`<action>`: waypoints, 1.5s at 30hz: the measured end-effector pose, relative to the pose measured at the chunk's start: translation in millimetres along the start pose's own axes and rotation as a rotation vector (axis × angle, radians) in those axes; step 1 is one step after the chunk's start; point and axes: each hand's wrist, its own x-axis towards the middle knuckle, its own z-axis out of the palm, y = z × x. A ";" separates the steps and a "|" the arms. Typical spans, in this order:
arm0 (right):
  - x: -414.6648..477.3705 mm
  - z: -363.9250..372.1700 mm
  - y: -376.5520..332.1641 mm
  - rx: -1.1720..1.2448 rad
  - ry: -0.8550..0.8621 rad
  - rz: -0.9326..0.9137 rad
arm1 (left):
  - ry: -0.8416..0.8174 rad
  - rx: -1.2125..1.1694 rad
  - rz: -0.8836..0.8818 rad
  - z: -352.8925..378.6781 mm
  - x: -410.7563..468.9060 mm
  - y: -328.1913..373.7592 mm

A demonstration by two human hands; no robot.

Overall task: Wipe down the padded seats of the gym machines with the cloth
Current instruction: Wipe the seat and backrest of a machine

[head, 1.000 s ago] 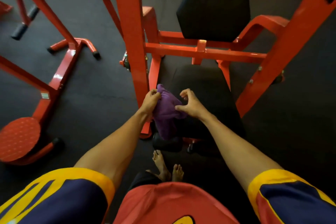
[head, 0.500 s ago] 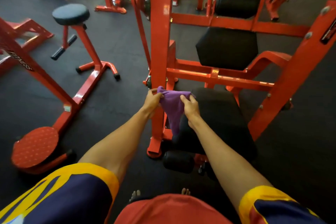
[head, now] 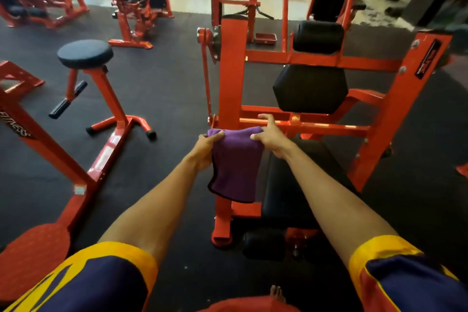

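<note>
- The purple cloth (head: 235,164) is pinched at its top corners by the left hand (head: 206,149) and the right hand (head: 272,137).
- The black seat pad (head: 298,185), right of centre, is not under the cloth; its wiping is judged pending.

1 head-worn wide-angle view, forward and down, close over outstretched arms

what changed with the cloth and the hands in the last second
The purple cloth, bunched up a second ago, has been pulled open: the left hand and right hand moved apart, stretching its top edge so it hangs flat. The view also tilted up. Both hands still grip it beside the black seat pad, which it is not yet wiping.
</note>
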 end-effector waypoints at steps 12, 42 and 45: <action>34.9 -35.0 -31.6 -0.099 0.118 -0.073 | -0.135 0.691 0.267 25.6 47.6 87.9; 289.0 -219.9 -69.1 0.053 0.970 0.093 | -0.901 1.908 0.642 306.9 355.8 274.3; 310.5 -223.9 -88.4 0.072 1.029 0.083 | -0.981 2.020 0.626 331.7 386.0 296.1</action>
